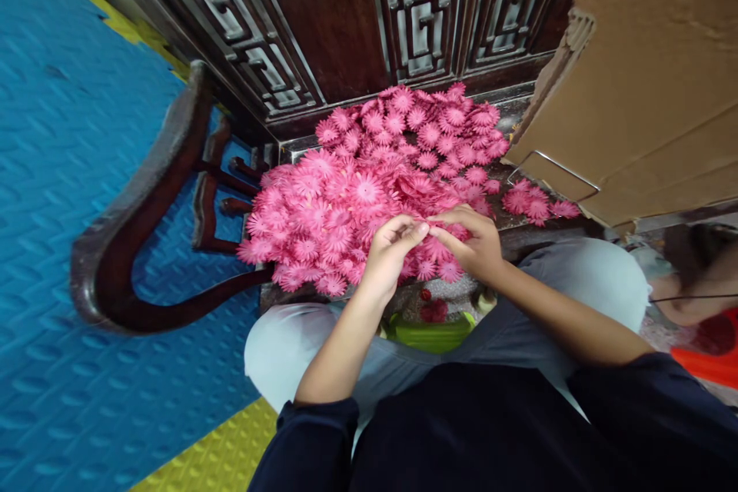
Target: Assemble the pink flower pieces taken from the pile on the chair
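Observation:
A big heap of pink artificial flower heads [334, 207] covers the dark wooden seat in front of me. Over its near edge my left hand [392, 250] and my right hand [476, 246] meet, thumbs and fingertips pinched almost together. Pink shows right at the fingertips, but I cannot tell whether it is a held piece or the heap behind. A farther group of pink flower heads [430, 134] lies against the chair back. Several more flower heads [533, 200] lie apart, right of my right hand.
A curved wooden armrest [135, 284] stands on the left above blue floor mats [58, 246]. The carved chair back [323, 8] rises behind. On the right is a large cardboard sheet [651, 92] with a wire loop. A green container [430, 333] shows between my knees.

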`<action>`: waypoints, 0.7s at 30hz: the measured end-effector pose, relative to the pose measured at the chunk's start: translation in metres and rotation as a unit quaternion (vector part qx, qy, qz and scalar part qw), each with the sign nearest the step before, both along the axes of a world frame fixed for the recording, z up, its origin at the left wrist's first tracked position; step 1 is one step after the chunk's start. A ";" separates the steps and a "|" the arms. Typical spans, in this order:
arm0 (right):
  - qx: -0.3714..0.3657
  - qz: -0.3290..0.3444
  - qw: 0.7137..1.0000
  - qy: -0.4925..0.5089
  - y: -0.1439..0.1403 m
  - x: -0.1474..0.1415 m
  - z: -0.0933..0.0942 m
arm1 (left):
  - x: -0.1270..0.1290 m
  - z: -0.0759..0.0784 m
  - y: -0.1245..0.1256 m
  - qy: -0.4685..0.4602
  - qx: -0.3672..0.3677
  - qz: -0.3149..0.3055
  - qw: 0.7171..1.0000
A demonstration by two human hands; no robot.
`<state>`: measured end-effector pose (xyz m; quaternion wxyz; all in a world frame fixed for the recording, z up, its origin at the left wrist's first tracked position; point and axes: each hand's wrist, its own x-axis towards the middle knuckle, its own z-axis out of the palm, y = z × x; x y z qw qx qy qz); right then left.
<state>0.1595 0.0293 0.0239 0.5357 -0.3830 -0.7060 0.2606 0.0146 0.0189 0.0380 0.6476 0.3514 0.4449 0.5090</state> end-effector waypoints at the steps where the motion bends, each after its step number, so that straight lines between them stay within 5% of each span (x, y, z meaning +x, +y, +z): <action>1: -0.008 0.007 1.000 0.008 0.000 0.000 0.001 | 0.000 0.000 0.000 -0.016 -0.013 -0.005 1.000; 6: -0.117 0.037 0.989 0.079 0.001 0.000 0.003 | -0.002 0.003 0.000 -0.038 -0.030 -0.014 0.999; 11: -0.246 -0.025 0.949 0.197 0.012 0.003 -0.006 | -0.016 0.006 0.003 0.071 0.068 0.145 0.984; 13: -0.279 -0.031 0.933 0.224 0.016 0.004 -0.009 | -0.027 0.008 0.007 0.200 0.141 0.245 0.938; 16: -0.313 -0.022 0.918 0.241 0.017 0.002 -0.010 | -0.048 0.009 0.016 0.433 0.204 0.371 0.796; 18: -0.331 -0.014 0.910 0.249 0.015 0.000 -0.010 | -0.061 0.007 0.021 0.543 0.199 0.361 0.732; 21: -0.344 -0.009 0.903 0.257 0.013 -0.002 -0.008 | -0.073 0.004 0.027 0.603 0.178 0.336 0.701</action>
